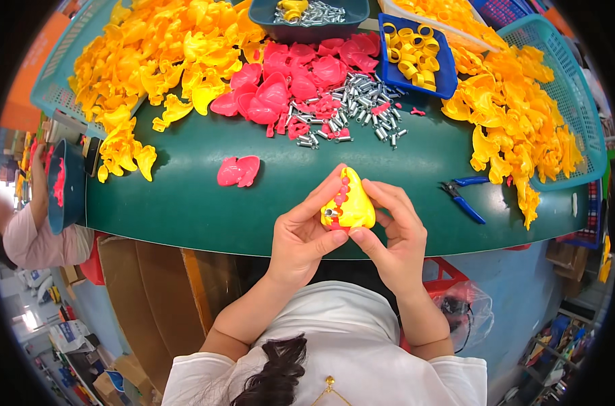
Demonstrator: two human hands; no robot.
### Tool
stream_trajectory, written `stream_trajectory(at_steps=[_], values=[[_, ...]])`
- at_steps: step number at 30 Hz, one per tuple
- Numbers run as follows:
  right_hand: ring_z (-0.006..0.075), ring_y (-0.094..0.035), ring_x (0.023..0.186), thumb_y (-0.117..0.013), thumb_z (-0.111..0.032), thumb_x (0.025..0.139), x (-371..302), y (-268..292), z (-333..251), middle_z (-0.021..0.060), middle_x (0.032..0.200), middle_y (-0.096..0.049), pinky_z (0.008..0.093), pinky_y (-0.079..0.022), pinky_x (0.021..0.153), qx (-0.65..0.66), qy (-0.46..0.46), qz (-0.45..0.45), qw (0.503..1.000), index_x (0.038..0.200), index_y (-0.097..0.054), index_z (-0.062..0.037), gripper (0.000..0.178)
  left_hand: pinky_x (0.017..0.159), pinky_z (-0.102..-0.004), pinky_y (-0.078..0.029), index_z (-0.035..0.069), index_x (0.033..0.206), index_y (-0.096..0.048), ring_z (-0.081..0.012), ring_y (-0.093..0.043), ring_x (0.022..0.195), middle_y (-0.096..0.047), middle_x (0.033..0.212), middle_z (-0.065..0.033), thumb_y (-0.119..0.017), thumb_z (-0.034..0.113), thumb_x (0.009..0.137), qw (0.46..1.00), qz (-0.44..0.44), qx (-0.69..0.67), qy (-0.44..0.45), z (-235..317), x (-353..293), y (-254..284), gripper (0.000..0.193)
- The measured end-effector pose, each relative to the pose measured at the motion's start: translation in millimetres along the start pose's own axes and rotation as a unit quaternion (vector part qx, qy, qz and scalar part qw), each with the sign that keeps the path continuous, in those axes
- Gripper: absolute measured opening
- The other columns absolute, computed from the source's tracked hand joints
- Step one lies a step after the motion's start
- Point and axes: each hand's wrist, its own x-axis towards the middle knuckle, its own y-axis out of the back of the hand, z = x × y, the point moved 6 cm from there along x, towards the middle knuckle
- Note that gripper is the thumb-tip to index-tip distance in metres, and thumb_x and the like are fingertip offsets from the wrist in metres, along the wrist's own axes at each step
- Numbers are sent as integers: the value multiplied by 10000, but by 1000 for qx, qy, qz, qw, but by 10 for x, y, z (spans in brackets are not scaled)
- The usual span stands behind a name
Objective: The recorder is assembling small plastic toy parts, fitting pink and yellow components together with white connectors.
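Between both hands, just above the table's near edge, is a yellow plastic toy piece (354, 205) with a row of red bumps down one side. A small metal part, like a spring's end, shows at its lower left, and red plastic shows along its bottom. My left hand (304, 223) closes on its left side, thumb at the bottom and fingers reaching to the top. My right hand (397, 233) grips the right side, its thumb also low on the piece. A joined pair of red plastic shells (238, 171) lies to the left, apart from the hands.
Yellow shells (165, 47) heap at the far left, more yellow shells (517, 101) at the right. Red shells (273, 95) and metal springs (361, 101) pile centrally, by a blue tray (393, 76) of yellow rings. Blue-handled nippers (466, 196) lie right. Another person's sleeve (40, 233) is at left.
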Motion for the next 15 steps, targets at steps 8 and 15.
stream_trajectory(at_steps=[8,15], values=[[219,-528,1165,-727,-45,803,-6,-15,6,144,1249,-501,339,-483,962,-2,12,-9,1000,1270,-541,36,509,1100,-391,-359,10,1363,-472,-266,-327,1385,-249,1531,-183,-651,-80,820,1000,-10,6,-3,6,-10,20,579],[220,-542,1150,-739,-40,790,3,55,23,146,1237,-503,340,-487,966,-20,29,-44,998,1266,-547,35,519,1061,-374,-398,13,1353,-487,-250,-383,1347,-291,1510,-165,-677,93,868,995,-53,80,1,62,33,65,528]])
